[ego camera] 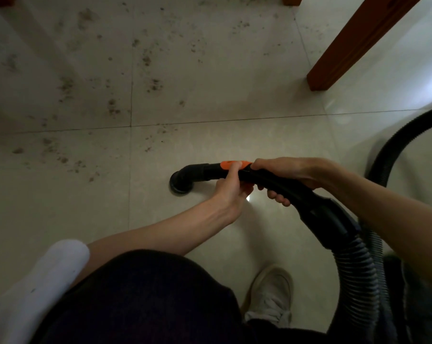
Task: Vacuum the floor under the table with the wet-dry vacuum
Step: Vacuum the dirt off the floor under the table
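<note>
A black vacuum wand (202,171) with an orange slider (228,164) lies low over the pale tiled floor (210,78). Its round nozzle end (180,183) points down at the tile. My left hand (231,186) grips the wand from below, thumb on the orange slider. My right hand (286,173) wraps over the wand just behind it. The ribbed black hose (356,271) runs back from the handle to the lower right and loops up along the right edge. Brown dirt specks (113,108) are scattered over the tiles ahead and to the left.
A reddish wooden table leg (344,48) stands at the upper right, another leg's foot (288,0) at the top edge. My shoe (269,296) rests on the floor below the hands, my dark-clad knee (140,294) at bottom centre.
</note>
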